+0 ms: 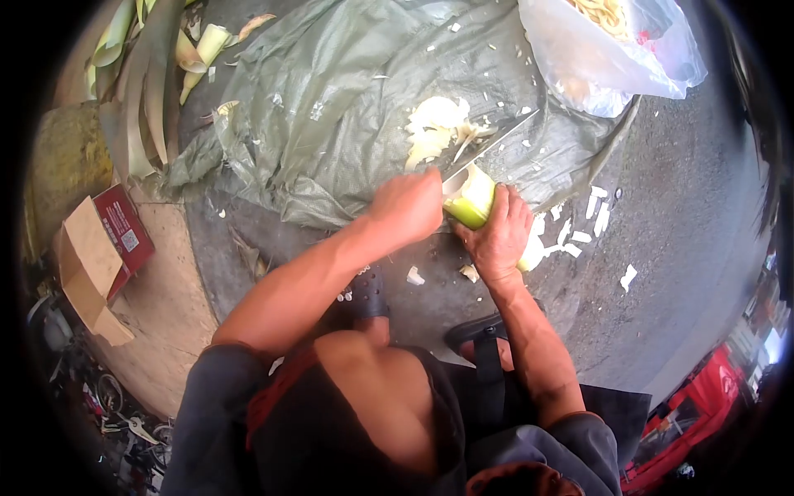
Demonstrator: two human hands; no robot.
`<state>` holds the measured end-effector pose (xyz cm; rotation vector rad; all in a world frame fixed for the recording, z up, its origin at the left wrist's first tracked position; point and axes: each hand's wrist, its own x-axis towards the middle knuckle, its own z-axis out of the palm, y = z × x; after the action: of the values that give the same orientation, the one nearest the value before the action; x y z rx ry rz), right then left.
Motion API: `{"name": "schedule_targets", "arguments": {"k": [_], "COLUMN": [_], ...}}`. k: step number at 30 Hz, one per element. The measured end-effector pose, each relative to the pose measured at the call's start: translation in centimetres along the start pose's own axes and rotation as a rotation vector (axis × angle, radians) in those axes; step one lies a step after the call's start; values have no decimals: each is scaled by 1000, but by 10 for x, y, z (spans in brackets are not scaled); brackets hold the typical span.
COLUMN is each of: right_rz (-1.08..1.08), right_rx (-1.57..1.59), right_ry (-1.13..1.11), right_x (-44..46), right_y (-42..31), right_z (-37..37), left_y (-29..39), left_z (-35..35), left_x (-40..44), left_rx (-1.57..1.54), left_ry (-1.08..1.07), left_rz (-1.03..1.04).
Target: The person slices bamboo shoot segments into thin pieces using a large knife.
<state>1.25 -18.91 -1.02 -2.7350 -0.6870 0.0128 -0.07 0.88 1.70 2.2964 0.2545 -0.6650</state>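
My left hand (409, 204) is closed in a fist around the handle of a knife, and the handle is hidden by my fingers. The thin knife blade (506, 135) points up and to the right, with its lower end against the pale top of a green stalk piece (470, 199). On the right side of that piece, my right hand (502, 236) grips it with the thumb below. Pale shavings (436, 124) lie in a heap just beyond the blade. Another pale green piece (532, 253) shows partly behind my right hand.
A green-grey plastic sheet (331, 99) covers the ground ahead. At the upper right rests a clear bag (653, 62) of pale strips. White scraps (571, 248) lie at right. Husks (149, 91) and an open cardboard box (89, 256) are at left.
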Motion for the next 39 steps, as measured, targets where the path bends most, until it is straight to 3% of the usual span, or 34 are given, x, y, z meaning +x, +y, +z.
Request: {"name": "schedule_targets", "arguments": {"k": [3,7,10,11,18,22,30,39], "right_rz": [38,157,60,109,-85,58,152,151], "right_rx": [18,202,241,332,99,97,403,390], "right_ry": [-82,-525,-583,-591,-251,-550,-518,-544], "right_x": [3,36,32,30,33,55,55,63], "right_y": [0,17,28,28,27,19,25,11], "right_z": [-6,-44,-34,-35,-29,-44,-25,-38], "left_y": [-3,-14,-16,-18,-35,-35,-38,-20], "left_z": [-6,-15,-19,-20,-8,-2,7,20], "left_x": [5,10,-8,-15,-80,-105,-115,-82], "left_rx": [12,-46,-67,-54,-25,-41,-3,44], "left_ry": [-60,-53,-4,4,161,154,120,154], "left_rz": [-27,-39,-26,-23,87,104,120,147]}}
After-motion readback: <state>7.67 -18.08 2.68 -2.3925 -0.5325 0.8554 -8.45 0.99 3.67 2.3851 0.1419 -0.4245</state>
